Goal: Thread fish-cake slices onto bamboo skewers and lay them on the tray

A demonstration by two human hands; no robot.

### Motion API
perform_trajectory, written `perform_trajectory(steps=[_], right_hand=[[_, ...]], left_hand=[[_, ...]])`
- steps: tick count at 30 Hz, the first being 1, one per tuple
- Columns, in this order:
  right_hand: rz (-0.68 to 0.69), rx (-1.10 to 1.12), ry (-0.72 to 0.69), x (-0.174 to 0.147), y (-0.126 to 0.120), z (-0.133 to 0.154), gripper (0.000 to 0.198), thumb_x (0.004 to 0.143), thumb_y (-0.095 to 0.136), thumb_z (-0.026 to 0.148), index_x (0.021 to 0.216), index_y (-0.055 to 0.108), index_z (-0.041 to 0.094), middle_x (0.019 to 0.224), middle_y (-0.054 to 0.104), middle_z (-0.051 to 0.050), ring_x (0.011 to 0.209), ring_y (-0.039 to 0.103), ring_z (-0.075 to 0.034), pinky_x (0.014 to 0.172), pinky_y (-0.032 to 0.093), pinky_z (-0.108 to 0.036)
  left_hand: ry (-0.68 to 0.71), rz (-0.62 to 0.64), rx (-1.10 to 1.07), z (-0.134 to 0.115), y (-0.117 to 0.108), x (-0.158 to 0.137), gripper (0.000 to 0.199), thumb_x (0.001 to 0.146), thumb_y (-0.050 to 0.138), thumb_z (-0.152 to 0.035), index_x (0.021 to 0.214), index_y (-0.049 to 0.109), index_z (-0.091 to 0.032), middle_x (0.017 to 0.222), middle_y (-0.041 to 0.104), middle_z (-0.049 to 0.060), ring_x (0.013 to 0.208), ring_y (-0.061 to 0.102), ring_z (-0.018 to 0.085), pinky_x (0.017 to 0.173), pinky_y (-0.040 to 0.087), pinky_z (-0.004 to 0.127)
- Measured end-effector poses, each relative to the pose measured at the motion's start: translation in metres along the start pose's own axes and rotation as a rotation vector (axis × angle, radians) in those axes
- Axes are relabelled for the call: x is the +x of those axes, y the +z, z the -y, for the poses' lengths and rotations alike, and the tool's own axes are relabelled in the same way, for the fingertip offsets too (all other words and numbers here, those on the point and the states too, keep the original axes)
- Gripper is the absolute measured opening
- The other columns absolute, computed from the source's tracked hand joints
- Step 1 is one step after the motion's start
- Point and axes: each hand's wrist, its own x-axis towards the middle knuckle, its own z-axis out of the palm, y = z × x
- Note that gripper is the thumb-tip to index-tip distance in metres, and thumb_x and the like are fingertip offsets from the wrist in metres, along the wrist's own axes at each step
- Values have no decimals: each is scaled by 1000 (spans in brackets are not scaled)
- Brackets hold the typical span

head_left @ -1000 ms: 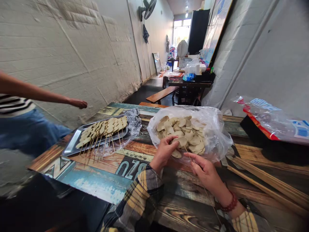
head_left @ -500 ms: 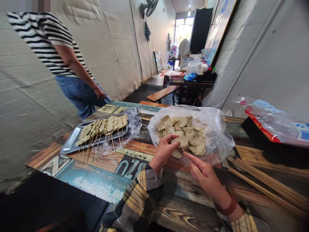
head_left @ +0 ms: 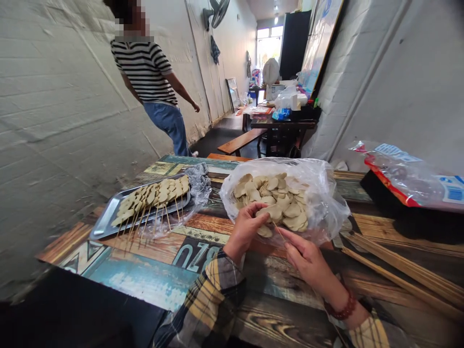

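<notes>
- Clear plastic bag (head_left: 328,195): lies open on the patchwork wooden table (head_left: 137,278), serving as landmark.
- Pale slices (head_left: 286,205): heaped inside the bag.
- Left hand (head_left: 244,232): at the bag's near edge, pinching one slice (head_left: 272,211) between thumb and fingers, above the heap.
- Right hand (head_left: 308,258): just nearer than the bag, toward its right side, gripping a thin stick (head_left: 279,233) in its fingers. The tip meets the held slice's near edge; how far it goes in, I cannot tell.
- Metal tray (head_left: 103,228): left of the bag and apart from it, bearing skewered slices (head_left: 154,197), their sticks jutting toward the viewer.
- Crumpled plastic (head_left: 198,182): between tray and bag.
- Loose sticks (head_left: 406,273): right of the bag, on its near side.
- Red-edged clear packaging (head_left: 406,169): farther right of the bag, over a black box (head_left: 379,191).
- Person in a striped top (head_left: 145,70): beyond the bag, to its left, near the wall.
</notes>
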Motion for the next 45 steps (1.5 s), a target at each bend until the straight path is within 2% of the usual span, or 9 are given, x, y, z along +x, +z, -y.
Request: perform_trajectory(steps=[7,14,20,27,33,38,45], right_hand=[[-10,-49,14,2,0,-4,37,86,49,26,116,69,18,108,74,-9,99,69,-24,88,55,-39],[-51,-96,1,5,2,-12,35,87,48,25,112,70,16,101,76,-10,89,72,-23,79,58,-35],[-87,-158,-42,6,-2,-12,34,87,48,26,109,70,15,104,75,-11,91,72,-23,78,57,-34],[-86,-176,-81,3,-3,-8,33,88,50,28,109,72,15,106,75,-10,93,72,-24,83,57,-36],[-55,-185,-85,3,-4,-10,35,88,49,29,111,72,15,108,74,-10,96,72,-24,86,57,-36],[-52,-199,-90,2,-3,-14,35,88,50,31,109,73,17,107,75,-9,96,72,-24,87,58,-38],[-65,-203,-95,1,-4,-15,34,89,50,34,110,73,20,108,74,-9,98,71,-27,87,57,-42]], left_hand=[[62,-24,96,5,-1,2,28,65,74,-26,90,68,-15,78,66,1,66,56,12,62,44,22],[91,32,150,6,-1,1,29,63,77,-31,86,70,-15,81,67,3,71,58,15,64,45,23],[17,51,54,8,2,0,34,60,80,-33,87,68,-14,78,65,2,65,55,12,59,41,22],[-44,53,-82,3,3,-2,32,59,81,-30,82,65,-13,67,57,-3,54,45,5,52,33,19],[-55,38,-69,5,2,-3,31,63,77,-35,82,65,-14,68,57,-2,54,46,6,48,30,19],[-56,31,-54,4,4,-5,26,64,74,-32,79,64,-13,65,56,-2,52,44,6,48,28,20],[-62,76,-54,2,6,-7,27,64,73,-34,75,63,-13,62,54,-2,52,42,6,50,27,21]])
